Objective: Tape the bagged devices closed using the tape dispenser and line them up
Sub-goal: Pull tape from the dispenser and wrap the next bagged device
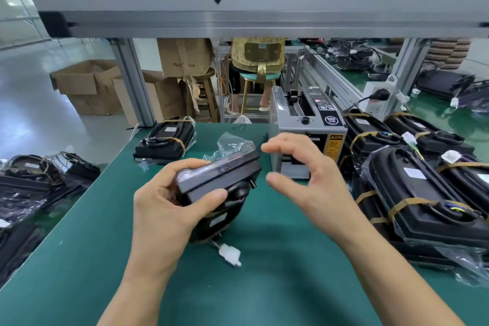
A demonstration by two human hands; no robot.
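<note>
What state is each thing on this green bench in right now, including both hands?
Left hand: grips the bagged device, lifted off the mat.
Right hand: open, empty, beside the device.
Bagged device: tilted, bag mouth loose, not yet taped.
White connector: lying on the green mat.
Tape dispenser: upright behind the hands.
Taped devices: stacked at right.
Lone device: flat, bagged, taped.

Black bagged device (219, 188) held tilted above mat's middle, loose bag end (232, 141) sticking up, white connector (230, 254) dangling below. Grey tape dispenser (307, 135) upright nr far edge. Taped devices (412, 167) lined up along right edge; 1 taped device (165, 140) at far-left corner.
</note>
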